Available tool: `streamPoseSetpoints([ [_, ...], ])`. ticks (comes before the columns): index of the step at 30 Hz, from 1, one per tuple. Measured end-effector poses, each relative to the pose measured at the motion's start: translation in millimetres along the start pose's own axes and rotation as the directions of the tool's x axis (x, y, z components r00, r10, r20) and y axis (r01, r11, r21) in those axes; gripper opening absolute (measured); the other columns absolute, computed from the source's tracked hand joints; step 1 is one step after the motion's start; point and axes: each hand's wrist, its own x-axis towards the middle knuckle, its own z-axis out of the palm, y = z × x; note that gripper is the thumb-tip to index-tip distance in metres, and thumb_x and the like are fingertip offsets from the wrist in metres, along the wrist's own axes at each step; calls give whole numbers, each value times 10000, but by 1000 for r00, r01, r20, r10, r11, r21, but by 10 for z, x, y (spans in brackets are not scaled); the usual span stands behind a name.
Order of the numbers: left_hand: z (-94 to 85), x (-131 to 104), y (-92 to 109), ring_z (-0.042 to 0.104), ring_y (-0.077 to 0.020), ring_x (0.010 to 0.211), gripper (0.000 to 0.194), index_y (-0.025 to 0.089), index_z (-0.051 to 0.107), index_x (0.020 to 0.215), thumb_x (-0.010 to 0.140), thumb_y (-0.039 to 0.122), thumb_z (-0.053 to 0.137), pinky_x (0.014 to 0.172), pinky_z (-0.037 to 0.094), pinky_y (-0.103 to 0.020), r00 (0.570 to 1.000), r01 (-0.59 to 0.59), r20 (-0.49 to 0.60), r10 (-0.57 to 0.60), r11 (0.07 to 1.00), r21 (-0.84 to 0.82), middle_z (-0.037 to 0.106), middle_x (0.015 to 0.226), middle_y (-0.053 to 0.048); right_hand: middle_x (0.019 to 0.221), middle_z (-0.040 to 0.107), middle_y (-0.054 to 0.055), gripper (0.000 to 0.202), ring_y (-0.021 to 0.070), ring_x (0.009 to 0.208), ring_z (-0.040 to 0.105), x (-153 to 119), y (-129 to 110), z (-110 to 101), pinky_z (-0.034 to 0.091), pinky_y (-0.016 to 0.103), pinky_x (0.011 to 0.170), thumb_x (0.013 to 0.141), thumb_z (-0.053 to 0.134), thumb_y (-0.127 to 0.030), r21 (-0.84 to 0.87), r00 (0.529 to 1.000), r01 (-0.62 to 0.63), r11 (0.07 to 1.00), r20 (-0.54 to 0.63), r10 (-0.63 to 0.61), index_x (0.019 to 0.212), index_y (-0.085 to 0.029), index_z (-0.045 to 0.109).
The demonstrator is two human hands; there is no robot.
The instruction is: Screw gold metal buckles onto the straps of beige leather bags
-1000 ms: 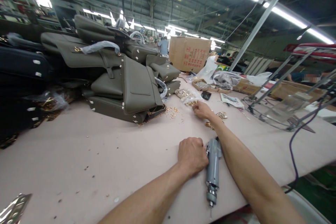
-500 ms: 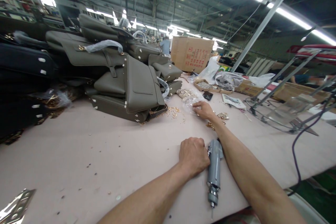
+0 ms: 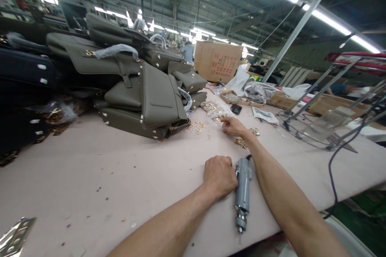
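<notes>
My left hand (image 3: 220, 176) rests on the pink table (image 3: 90, 176) with its fingers curled into a fist, right beside a grey electric screwdriver (image 3: 243, 188). What its fingers hold, if anything, is hidden. Farther off, my right hand (image 3: 235, 127) is at the near edge of a clear plastic bag (image 3: 212, 107) with small gold metal parts in it. Its fingers are bent together, and anything between them is too small to name. Gold metal pieces (image 3: 240, 142) lie under and beside my right wrist. Tiny gold bits (image 3: 197, 127) are scattered to the left of that hand.
Grey-green handbags (image 3: 157, 96) are piled at the back left, with dark bags (image 3: 24, 76) beside them. A cardboard box (image 3: 217, 61) stands behind. On the right are a metal rack (image 3: 313, 128) and a dark cable (image 3: 331, 164). A shiny metal plate (image 3: 16, 235) lies front left.
My right hand has drawn slightly back from the plastic bag, and gold parts now show at the bag's near edge. My left hand stays beside the screwdriver. The view has shifted slightly.
</notes>
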Motion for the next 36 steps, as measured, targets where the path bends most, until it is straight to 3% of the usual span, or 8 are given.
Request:
streamPoseSetpoints([
  [7, 34, 15, -19, 741, -308, 897, 279, 189, 784, 915, 917, 330, 543, 821, 569, -394, 1000, -21, -16, 21, 1000, 3, 783, 920, -130, 883, 749, 46, 173, 188, 781, 671, -76, -56, -171, 493, 246, 683, 699, 711, -175, -10, 987, -17, 1000, 159, 19, 864, -157, 761],
  [12, 34, 19, -17, 732, -296, 928, 274, 203, 785, 954, 930, 326, 541, 855, 559, -386, 1000, 4, 27, -4, 1000, 7, 781, 954, -128, 734, 713, 12, 130, 176, 705, 630, -264, 20, -346, 449, 249, 628, 706, 742, -279, -48, 958, -34, 998, 285, 47, 777, -178, 783],
  [15, 20, 18, -5, 731, -298, 936, 281, 202, 788, 958, 935, 327, 537, 860, 558, -388, 999, 9, 34, -10, 1000, 13, 781, 962, -130, 578, 606, -2, 306, 139, 569, 522, -363, 49, -375, 371, 255, 542, 787, 708, -421, -71, 942, -11, 997, 334, 34, 628, -159, 702],
  [17, 16, 15, -1, 734, -301, 931, 279, 199, 789, 949, 928, 325, 540, 853, 561, -391, 1000, 8, 25, -8, 1000, 9, 783, 955, -129, 590, 599, 6, 379, 139, 574, 514, -369, 36, -330, 390, 260, 565, 844, 674, -472, -64, 974, 14, 998, 226, 0, 636, -155, 688],
  [20, 21, 10, -2, 736, -304, 925, 272, 193, 788, 927, 915, 320, 549, 851, 563, -392, 1000, -3, 12, 3, 1000, -4, 784, 947, -130, 938, 717, 64, 300, 183, 818, 634, -261, 4, -177, 498, 268, 740, 898, 647, -424, 24, 995, 83, 996, -55, -81, 967, -158, 766],
  [24, 15, 5, -5, 734, -302, 948, 276, 189, 792, 952, 914, 311, 547, 877, 560, -393, 1000, 3, 22, -3, 1000, -1, 784, 969, -138, 1435, 540, 132, 522, 257, 1243, 556, 27, 41, 54, 484, 357, 1040, 877, 681, -364, -39, 969, 178, 983, -168, -182, 1364, -181, 630],
  [30, -6, 8, -3, 738, -308, 920, 289, 180, 794, 939, 915, 329, 547, 845, 570, -391, 1000, -2, 24, 2, 1000, -10, 781, 939, -148, 1263, 617, 195, 420, 332, 1204, 535, 333, 142, 181, 428, 408, 1076, 837, 682, -344, -292, 990, -90, 952, -129, 54, 1183, -107, 690],
  [36, 23, 7, -10, 742, -311, 893, 259, 177, 782, 882, 895, 316, 564, 812, 572, -383, 1000, 1, -16, -2, 1000, -9, 779, 908, -144, 1139, 669, 144, 413, 294, 1064, 578, 274, 143, 105, 472, 357, 981, 737, 628, -224, -261, 974, -13, 965, -222, -47, 1121, -109, 725],
])
